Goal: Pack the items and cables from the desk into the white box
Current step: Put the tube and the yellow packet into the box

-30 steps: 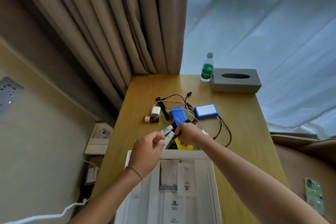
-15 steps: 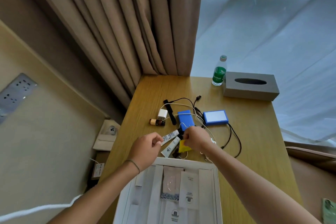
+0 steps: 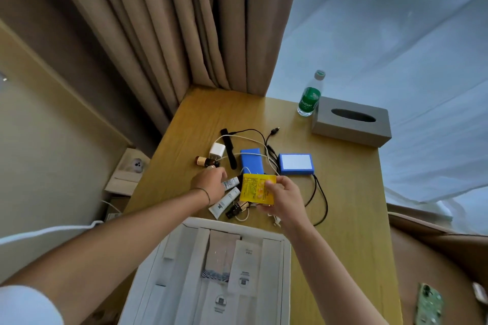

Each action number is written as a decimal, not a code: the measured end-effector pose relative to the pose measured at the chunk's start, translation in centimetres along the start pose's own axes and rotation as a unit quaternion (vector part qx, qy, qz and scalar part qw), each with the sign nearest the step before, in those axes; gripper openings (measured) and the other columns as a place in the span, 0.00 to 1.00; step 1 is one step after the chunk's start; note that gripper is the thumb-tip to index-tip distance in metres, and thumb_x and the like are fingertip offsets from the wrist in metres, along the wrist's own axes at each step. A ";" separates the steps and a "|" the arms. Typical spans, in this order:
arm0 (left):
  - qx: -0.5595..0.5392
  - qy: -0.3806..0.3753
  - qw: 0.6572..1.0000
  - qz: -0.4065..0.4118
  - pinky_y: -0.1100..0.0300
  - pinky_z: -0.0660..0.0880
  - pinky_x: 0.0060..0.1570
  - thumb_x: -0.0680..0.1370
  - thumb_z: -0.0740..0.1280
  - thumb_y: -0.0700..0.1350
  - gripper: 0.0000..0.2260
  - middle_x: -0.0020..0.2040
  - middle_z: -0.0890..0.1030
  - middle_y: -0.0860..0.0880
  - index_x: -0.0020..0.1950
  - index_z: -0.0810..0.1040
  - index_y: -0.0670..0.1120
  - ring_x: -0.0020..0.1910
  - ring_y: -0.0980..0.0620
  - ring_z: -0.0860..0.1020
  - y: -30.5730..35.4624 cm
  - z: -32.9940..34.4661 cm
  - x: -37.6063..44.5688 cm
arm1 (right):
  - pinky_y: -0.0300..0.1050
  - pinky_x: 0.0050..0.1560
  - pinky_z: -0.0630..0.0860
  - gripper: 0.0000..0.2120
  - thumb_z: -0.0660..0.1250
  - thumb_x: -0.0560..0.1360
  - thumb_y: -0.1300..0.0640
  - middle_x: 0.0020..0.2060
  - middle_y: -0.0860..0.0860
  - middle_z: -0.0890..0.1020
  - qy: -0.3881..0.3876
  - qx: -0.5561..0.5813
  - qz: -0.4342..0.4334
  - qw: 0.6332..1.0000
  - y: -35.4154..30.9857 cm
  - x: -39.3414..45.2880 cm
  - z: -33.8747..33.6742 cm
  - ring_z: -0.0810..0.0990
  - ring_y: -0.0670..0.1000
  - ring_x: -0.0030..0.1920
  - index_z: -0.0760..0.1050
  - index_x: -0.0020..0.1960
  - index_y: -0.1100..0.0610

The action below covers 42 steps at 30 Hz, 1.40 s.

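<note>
My right hand [image 3: 284,196] holds a yellow packet [image 3: 257,189] lifted above the desk [image 3: 351,192]. My left hand [image 3: 210,183] reaches over a white tube [image 3: 230,182], fingers curled at its end; whether it grips the tube I cannot tell. A second white tube [image 3: 224,202] lies just below. Behind them sit a white charger [image 3: 217,151], a small brown bottle [image 3: 204,161], a black strap [image 3: 228,148], two blue boxes [image 3: 252,161] [image 3: 295,163] and black cables [image 3: 319,200]. The white box [image 3: 286,245] stands open at the desk's near edge with paper sachets inside.
A green-labelled water bottle [image 3: 309,96] and a grey tissue box [image 3: 351,120] stand at the far right of the desk. Beige curtains [image 3: 169,34] hang behind. A phone [image 3: 429,305] lies on a brown seat at the lower right.
My right hand has picked up the yellow packet from the pile and raised it. My left hand has moved forward onto the upper white tube. The camera has tilted down.
</note>
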<state>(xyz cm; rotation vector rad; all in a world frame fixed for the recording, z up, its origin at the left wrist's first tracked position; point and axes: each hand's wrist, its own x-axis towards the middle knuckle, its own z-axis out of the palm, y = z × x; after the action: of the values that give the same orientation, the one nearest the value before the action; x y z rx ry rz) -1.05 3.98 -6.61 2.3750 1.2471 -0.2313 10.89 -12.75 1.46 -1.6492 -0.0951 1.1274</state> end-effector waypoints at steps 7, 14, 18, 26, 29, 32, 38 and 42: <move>0.042 -0.023 0.999 0.024 0.56 0.76 0.45 0.76 0.72 0.51 0.13 0.58 0.78 0.51 0.59 0.78 0.53 0.52 0.50 0.78 -1.0 1.8 2.2 | 0.48 0.46 0.85 0.14 0.70 0.76 0.67 0.51 0.56 0.85 -0.022 0.017 -0.021 0.999 0.4 -1.0 0.2 0.88 0.54 0.48 0.75 0.56 0.52; 0.058 -0.033 0.997 0.048 0.59 0.68 0.32 0.73 0.74 0.51 0.08 0.45 0.81 0.52 0.46 0.75 0.54 0.40 0.52 0.77 -1.2 1.3 2.6 | 0.40 0.39 0.79 0.11 0.74 0.74 0.63 0.43 0.49 0.88 -0.016 -0.038 -0.044 0.998 1.4 -1.9 0.6 0.88 0.46 0.43 0.80 0.54 0.51; 0.027 -0.026 0.998 0.051 0.58 0.65 0.30 0.73 0.75 0.48 0.12 0.41 0.80 0.52 0.44 0.71 0.53 0.36 0.52 0.75 -1.7 0.1 2.0 | 0.41 0.40 0.78 0.10 0.74 0.74 0.63 0.46 0.51 0.88 -0.034 -0.055 -0.052 0.997 1.4 -2.9 0.8 0.87 0.47 0.44 0.81 0.55 0.54; -0.096 0.035 0.991 0.085 0.60 0.73 0.30 0.69 0.77 0.47 0.14 0.40 0.81 0.56 0.43 0.72 0.53 0.35 0.56 0.79 -2.8 -4.4 -1.4 | 0.37 0.36 0.77 0.11 0.74 0.73 0.65 0.40 0.48 0.87 -0.035 -0.127 -0.076 0.988 1.7 -5.2 1.0 0.84 0.43 0.37 0.81 0.51 0.52; -0.184 0.063 0.977 0.092 0.63 0.74 0.34 0.72 0.75 0.45 0.12 0.44 0.82 0.55 0.51 0.78 0.53 0.39 0.59 0.80 -2.9 -6.1 -3.7 | 0.36 0.37 0.78 0.13 0.74 0.72 0.66 0.42 0.48 0.87 -0.061 -0.176 -0.065 0.980 2.5 -6.5 0.9 0.85 0.43 0.40 0.81 0.50 0.50; -0.273 0.076 0.954 0.095 0.56 0.81 0.45 0.74 0.74 0.42 0.15 0.49 0.84 0.51 0.59 0.80 0.49 0.46 0.52 0.82 -2.3 -7.1 -6.5 | 0.42 0.43 0.80 0.08 0.74 0.72 0.64 0.41 0.50 0.86 -0.081 -0.278 -0.080 0.954 3.7 -7.7 1.0 0.85 0.49 0.43 0.81 0.46 0.53; -0.412 0.049 0.907 0.076 0.46 0.82 0.50 0.76 0.72 0.42 0.10 0.48 0.85 0.48 0.56 0.78 0.46 0.47 0.50 0.84 -1.6 -7.9 -11.6 | 0.46 0.33 0.68 0.10 0.69 0.72 0.61 0.31 0.51 0.76 -0.130 -0.542 -0.102 0.824 7.1 -8.5 1.5 0.72 0.51 0.32 0.72 0.33 0.54; -0.423 0.031 0.902 0.081 0.45 0.82 0.49 0.78 0.71 0.46 0.08 0.45 0.86 0.48 0.55 0.79 0.47 0.45 0.51 0.85 -2.0 -8.0 -14.3 | 0.48 0.32 0.64 0.06 0.66 0.71 0.64 0.31 0.56 0.71 -0.149 -0.629 -0.076 0.759 9.5 -8.6 1.9 0.67 0.52 0.32 0.74 0.35 0.62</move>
<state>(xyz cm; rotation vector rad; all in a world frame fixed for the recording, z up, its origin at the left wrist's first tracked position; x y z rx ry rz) -11.40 -1.93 4.82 1.7008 0.8969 0.3785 0.50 -20.17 -0.68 -2.4853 -1.4496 1.2445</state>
